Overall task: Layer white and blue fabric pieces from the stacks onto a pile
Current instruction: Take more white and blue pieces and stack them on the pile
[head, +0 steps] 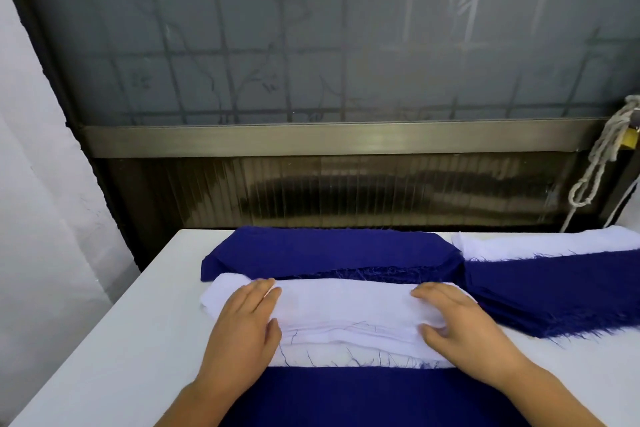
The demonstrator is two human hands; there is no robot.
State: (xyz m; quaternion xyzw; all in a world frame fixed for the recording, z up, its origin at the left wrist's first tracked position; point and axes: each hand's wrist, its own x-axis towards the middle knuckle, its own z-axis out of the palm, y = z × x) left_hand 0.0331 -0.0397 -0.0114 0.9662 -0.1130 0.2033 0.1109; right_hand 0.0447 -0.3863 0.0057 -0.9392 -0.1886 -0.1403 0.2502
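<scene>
Fingers of both hands: extended and only loosely bent, laid flat on cloth, gripping nothing.

Head view, item by item:

- Left hand [244, 317]: palm down on the left end of the white frayed fabric strip [346, 315], thumb spread toward the middle.
- Right hand [460, 321]: palm down on the strip's right end, fingertips pointing inward.
- White strip: lies crosswise at the centre of the white table [114, 340], its near edge overlapping the dark blue fabric piece [363, 399] closest to the person (loose blue threads stray across the white).
- Folded blue fabric stack [332, 250]: just behind the strip, touching its far edge.
- Blue fabric stack at right [554, 291]: angled, beside the right hand.
- White fabric stack [547, 244]: far right, partly under the blue one.

Step in hand, by judgement: smoothing a white layer onto the pile. Next move likely calls for lifting one hand away to draw a single blue piece from a stack and laying it square on top.
</scene>
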